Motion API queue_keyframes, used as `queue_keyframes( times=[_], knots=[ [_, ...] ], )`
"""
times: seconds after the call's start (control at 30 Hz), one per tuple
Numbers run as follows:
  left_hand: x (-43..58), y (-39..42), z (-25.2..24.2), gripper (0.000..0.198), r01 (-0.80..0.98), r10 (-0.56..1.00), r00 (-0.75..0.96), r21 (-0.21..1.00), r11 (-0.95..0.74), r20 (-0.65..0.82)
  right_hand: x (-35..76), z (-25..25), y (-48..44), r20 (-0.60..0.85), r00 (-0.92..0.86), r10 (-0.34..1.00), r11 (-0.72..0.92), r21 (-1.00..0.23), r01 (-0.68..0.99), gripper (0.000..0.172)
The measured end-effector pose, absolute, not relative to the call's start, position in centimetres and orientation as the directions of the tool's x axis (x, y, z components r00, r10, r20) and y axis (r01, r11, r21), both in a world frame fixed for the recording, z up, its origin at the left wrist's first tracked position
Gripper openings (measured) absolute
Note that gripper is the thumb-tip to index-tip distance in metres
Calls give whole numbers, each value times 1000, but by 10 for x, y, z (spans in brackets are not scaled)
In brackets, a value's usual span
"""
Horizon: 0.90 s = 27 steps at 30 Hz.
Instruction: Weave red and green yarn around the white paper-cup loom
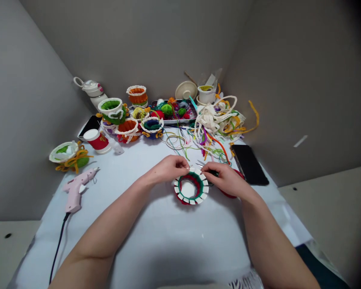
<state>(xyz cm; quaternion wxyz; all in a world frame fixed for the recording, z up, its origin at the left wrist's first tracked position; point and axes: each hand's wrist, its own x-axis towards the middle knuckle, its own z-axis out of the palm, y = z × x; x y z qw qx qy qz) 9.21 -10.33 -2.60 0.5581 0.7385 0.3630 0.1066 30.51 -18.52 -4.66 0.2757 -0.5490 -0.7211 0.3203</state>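
Note:
A paper cup with its rim cut into white tabs stands on the table between my hands. Green and red yarn is woven round its wall, and its white bottom shows inside. At the far left of the rim, the fingers of my left hand are pinched together. My right hand has thumb and fingers closed at the far right of the rim. Any yarn strand between the fingertips is too small to make out. Thin metal points poke out beside the right fingers, and a red loop lies partly under that hand.
A pink glue gun with a black cord lies left. Several yarn-woven cups, a red-and-white paper cup and a bottle stand behind. Further back are a yarn tray and tangled cords. A black phone lies right.

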Motion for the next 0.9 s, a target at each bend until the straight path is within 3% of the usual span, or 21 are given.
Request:
queue_keyframes(
  times=[0.5, 0.67, 0.9],
  knots=[
    [97, -105, -29, 27, 428, 678, 706, 886, -179, -205, 301, -47, -185, 63, -236, 970, 199, -765, 613, 18],
    [103, -106, -39, 27, 354, 685, 703, 930, -101, -193, 303, -47, -185, 46, -245, 968, 191, -771, 607, 18],
    [103, -107, -42, 29, 383, 725, 651, 922, -56, -226, 304, -43, -187, 166, -105, 981, 196, -800, 567, 17]
  ],
)
